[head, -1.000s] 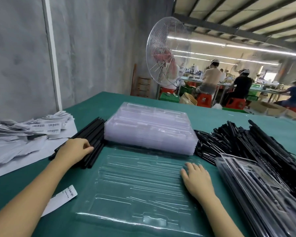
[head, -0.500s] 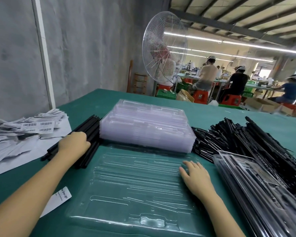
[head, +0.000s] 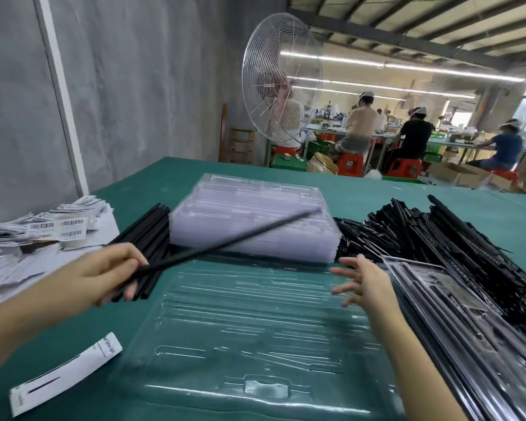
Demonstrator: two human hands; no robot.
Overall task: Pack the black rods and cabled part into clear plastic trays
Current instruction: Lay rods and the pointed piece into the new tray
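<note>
My left hand (head: pixel 104 273) pinches a thin black rod (head: pixel 225 242) slanting above the ribbed clear plastic tray (head: pixel 255 329), while my right hand (head: pixel 368 284) hovers, fingers spread, over its right edge.

Straight down onto the open tray (head: pixel 240 329) you've got room. The black rod (head: pixel 225 243) in your left hand (head: pixel 104 273) slants over its far edge; the tray stack (head: pixel 255 229) walls the back, packed trays (head: pixel 468 335) crowd the right.
</note>
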